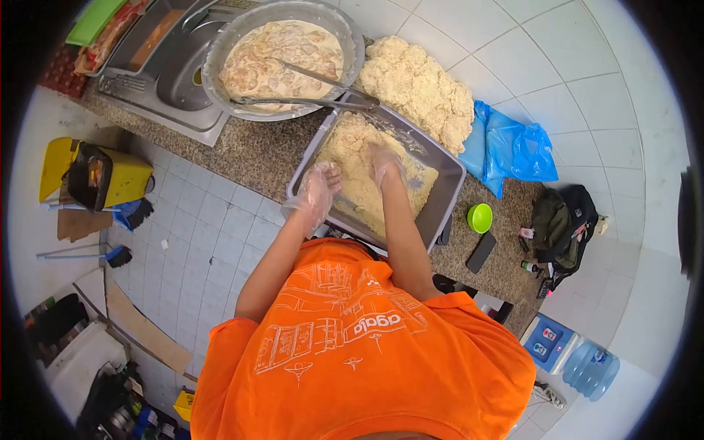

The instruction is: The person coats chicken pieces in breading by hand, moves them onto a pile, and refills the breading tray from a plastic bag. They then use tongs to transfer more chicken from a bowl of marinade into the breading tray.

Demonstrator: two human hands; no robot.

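Observation:
Both hands wear clear plastic gloves. My left hand point(320, 188) is at the left edge of the grey tub point(445, 192), palm turned up with its fingers partly bent and apart, nothing in them. Inside the tub my right hand point(385, 163) reaches into the yellowish crumb coating point(345, 158); its fingertips are hard to make out. Behind the tub lies a large heap of breaded pieces point(414, 88). A metal bowl point(355, 59) holds pieces in pale batter point(286, 62), and metal tongs point(308, 101) rest across its rim and the tub's corner.
A sink point(180, 81) lies left of the bowl. Right of the tub are blue plastic bags point(513, 147), a green cup point(479, 218), a black phone point(481, 253) and a backpack point(561, 227). A yellow bin point(125, 176) stands on the floor, and a water dispenser point(548, 341) at lower right.

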